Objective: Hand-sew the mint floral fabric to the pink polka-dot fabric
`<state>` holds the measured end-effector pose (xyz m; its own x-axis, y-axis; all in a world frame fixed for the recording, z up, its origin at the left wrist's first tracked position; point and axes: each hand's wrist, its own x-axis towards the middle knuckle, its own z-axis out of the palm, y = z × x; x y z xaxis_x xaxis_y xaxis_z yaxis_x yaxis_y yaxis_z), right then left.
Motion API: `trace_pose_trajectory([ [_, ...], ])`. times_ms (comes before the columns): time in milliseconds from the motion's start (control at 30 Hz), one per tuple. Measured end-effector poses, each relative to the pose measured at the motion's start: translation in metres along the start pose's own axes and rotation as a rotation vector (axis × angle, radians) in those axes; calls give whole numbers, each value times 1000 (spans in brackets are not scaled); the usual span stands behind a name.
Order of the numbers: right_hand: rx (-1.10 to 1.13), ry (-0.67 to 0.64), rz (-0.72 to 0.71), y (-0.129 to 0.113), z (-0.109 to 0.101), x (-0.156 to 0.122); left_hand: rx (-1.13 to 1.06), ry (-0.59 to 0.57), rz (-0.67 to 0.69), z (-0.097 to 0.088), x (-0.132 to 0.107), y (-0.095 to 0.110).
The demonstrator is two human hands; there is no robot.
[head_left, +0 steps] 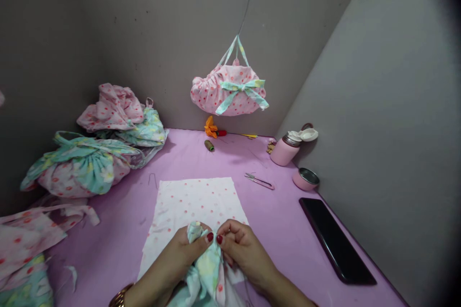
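Low in the middle of the view, my left hand [190,249] pinches a bunched piece of mint-green floral fabric [209,268] with a pink dotted edge. My right hand [239,247] meets it from the right, thumb and forefinger closed at the same folded edge; a needle or thread there is too small to make out. The thumbs are almost touching. Beneath both hands a white cloth with pink dots [201,199] lies flat on the purple table [281,240].
Fabric bags [86,165] and cloth pieces [29,244] pile up at left. A pink dotted pouch [230,91] hangs at the back. Thread snips [259,181], a thread spool [209,145], a pink flask [285,148], its cup [306,180] and a black phone [334,240] lie beyond and right.
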<state>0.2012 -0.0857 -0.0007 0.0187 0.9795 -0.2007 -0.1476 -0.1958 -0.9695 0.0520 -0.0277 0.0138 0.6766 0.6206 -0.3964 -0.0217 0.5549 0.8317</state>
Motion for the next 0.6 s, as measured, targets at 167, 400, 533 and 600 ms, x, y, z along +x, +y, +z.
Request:
trace_pose_trajectory([
  [167, -270, -1, -128, -8, -3, -4, 6, 42, 5, 2, -1, 2],
  [400, -485, 34, -279, -8, 2, -9, 44, 3, 55, 5, -4, 1],
  [533, -681, 129, -500, -8, 6, -10, 135, 14, 121, 2, -1, -5],
  [600, -658, 139, -558, -9, 8, -11, 196, 4, 153, 0, 1, -7],
])
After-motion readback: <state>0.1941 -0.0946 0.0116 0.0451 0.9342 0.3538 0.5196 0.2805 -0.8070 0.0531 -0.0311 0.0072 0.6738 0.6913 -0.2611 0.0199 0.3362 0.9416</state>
